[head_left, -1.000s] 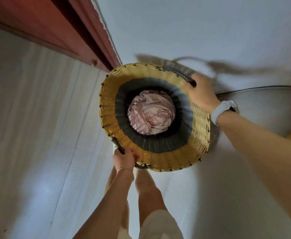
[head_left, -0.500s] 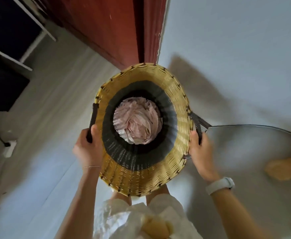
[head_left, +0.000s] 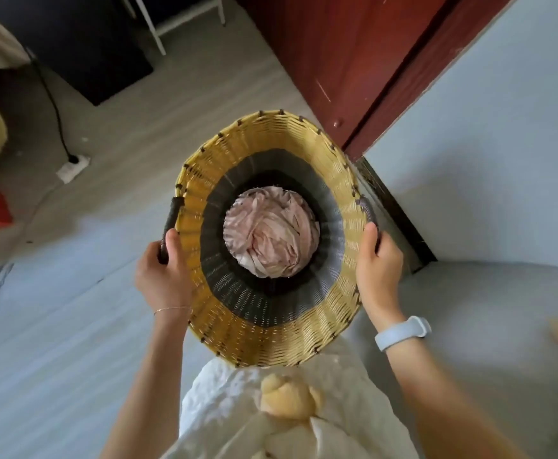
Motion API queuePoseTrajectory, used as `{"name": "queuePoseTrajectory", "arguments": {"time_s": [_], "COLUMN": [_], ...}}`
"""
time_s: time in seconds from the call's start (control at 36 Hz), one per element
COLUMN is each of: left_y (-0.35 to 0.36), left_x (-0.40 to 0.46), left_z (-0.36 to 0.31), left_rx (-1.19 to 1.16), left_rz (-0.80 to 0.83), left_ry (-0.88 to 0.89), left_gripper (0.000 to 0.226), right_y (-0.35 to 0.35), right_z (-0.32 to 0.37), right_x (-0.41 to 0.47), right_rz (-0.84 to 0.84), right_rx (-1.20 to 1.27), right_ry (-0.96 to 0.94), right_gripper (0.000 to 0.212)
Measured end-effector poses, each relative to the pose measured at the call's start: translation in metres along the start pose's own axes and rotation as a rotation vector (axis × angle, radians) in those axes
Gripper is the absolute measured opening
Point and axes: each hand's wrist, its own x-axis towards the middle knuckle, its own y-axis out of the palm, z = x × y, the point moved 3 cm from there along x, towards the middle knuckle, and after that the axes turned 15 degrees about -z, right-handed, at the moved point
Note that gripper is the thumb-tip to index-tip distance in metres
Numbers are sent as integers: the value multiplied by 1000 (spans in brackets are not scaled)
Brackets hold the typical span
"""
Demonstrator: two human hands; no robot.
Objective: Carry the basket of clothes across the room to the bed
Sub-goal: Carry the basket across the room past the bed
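Red door (head_left: 337, 51) ahead, floor cable (head_left: 50, 104), basket (head_left: 271, 332) held

Pale wood-look floor (head_left: 55, 342), red-brown door (head_left: 337, 54), light blue wall (head_left: 502, 127), white power strip (head_left: 72, 167).

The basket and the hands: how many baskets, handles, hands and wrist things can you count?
Yellow and black woven basket: 1
Dark handles: 2
Hands, left and right: 2
Wrist things, thin bracelet and pale blue band: 2
Total: 7
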Motion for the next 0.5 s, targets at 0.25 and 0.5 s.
{"name": "queuePoseTrajectory", "arguments": {"time_s": [0.25, 0.5], "left_y": [-155, -284], "left_x": [39, 20], "left_z": [136, 258], "left_rx": [-19, -40], "left_rz": [-246, -610], "left_ry": [-304, -770], "left_gripper": [38, 36], "right_y": [66, 158], "right_z": [62, 135], "right_x": [-153, -304], "right_rz": [241, 697], "right_rx": [-58, -186], "right_ry": [-247, -630], "right_gripper": [39, 44]}}
